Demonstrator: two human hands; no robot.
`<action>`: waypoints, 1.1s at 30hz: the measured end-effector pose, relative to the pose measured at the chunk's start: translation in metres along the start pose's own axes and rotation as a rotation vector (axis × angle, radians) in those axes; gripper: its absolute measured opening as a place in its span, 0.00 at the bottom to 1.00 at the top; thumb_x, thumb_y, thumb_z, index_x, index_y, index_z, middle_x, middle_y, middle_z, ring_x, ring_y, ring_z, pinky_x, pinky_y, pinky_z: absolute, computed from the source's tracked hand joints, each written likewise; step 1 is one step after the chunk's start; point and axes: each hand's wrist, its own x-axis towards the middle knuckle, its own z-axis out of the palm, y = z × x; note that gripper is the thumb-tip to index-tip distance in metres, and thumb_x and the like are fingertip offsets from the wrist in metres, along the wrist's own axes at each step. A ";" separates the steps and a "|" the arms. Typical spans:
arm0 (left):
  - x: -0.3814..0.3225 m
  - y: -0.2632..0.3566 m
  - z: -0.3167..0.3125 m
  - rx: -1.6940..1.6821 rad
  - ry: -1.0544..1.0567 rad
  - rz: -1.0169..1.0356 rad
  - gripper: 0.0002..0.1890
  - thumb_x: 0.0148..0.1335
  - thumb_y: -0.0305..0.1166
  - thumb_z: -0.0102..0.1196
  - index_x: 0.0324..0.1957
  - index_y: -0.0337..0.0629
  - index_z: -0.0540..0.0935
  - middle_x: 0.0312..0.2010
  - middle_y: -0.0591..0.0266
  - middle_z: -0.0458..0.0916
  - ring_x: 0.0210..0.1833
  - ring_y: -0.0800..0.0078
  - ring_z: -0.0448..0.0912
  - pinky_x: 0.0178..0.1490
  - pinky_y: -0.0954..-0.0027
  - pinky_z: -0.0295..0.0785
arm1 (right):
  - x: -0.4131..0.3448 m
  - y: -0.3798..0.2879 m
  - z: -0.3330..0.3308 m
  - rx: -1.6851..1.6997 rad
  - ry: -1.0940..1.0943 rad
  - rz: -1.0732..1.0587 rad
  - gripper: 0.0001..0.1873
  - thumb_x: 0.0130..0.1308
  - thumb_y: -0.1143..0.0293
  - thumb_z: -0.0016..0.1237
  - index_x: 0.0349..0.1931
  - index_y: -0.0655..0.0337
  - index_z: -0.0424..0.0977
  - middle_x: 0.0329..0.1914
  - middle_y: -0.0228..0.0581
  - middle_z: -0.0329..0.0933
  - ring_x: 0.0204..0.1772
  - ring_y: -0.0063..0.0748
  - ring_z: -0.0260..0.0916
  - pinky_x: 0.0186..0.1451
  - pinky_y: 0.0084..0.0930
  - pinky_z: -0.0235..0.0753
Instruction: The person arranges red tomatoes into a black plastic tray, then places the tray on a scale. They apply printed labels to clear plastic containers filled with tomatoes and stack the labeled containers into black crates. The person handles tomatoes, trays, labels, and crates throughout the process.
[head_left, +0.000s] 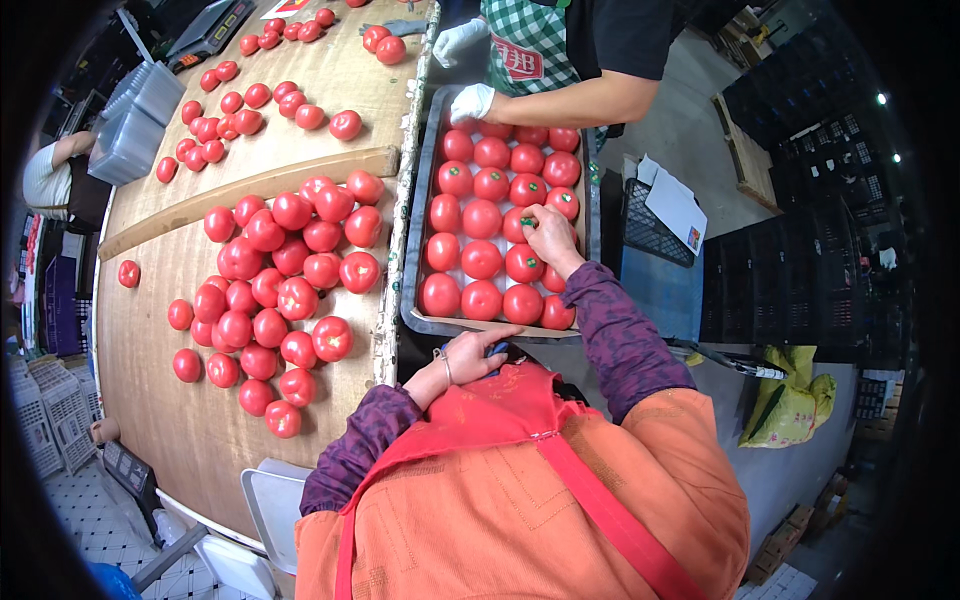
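Note:
In front of me is a dark plastic crate (412, 247) holding rows of red tomatoes (481, 218). Several of these tomatoes bear small green stickers (524, 262). My right hand (553, 238) reaches into the crate's right half. Its fingertips touch a green sticker (529, 222) at a tomato; whether they pinch it or press it on cannot be made out. By the crate's near edge, my left hand (471, 360) rests at my red apron (480, 409). Its fingers curl over a blue object (493, 350), mostly hidden, while the index finger points right.
A co-worker's white-gloved hand (472, 103) is at the crate's far end; the other glove (459, 41) is beside it. Loose tomatoes (270, 328) cover part of the wooden table (150, 420) on my left, divided by a wooden strip (247, 196). Clear plastic boxes (127, 142) stand beyond.

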 end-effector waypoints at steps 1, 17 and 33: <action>0.000 -0.001 0.000 -0.020 -0.007 -0.020 0.29 0.57 0.27 0.56 0.64 0.52 0.71 0.48 0.52 0.82 0.41 0.60 0.84 0.48 0.64 0.78 | 0.002 -0.002 -0.002 -0.007 -0.006 -0.007 0.09 0.54 0.75 0.57 0.36 0.62 0.77 0.33 0.46 0.75 0.39 0.45 0.75 0.44 0.37 0.76; -0.008 -0.007 0.006 -0.091 0.076 0.093 0.30 0.51 0.25 0.59 0.60 0.43 0.74 0.52 0.50 0.79 0.55 0.55 0.78 0.58 0.63 0.72 | 0.016 0.013 0.007 -0.007 -0.126 -0.096 0.05 0.47 0.80 0.53 0.26 0.65 0.71 0.28 0.49 0.75 0.37 0.51 0.73 0.43 0.42 0.73; -0.002 0.005 0.000 -0.044 -0.010 -0.065 0.29 0.56 0.29 0.57 0.63 0.55 0.72 0.39 0.50 0.83 0.39 0.57 0.84 0.46 0.62 0.77 | -0.060 -0.013 -0.042 0.453 -0.370 0.380 0.11 0.58 0.76 0.52 0.41 0.67 0.77 0.27 0.36 0.78 0.27 0.20 0.74 0.30 0.22 0.73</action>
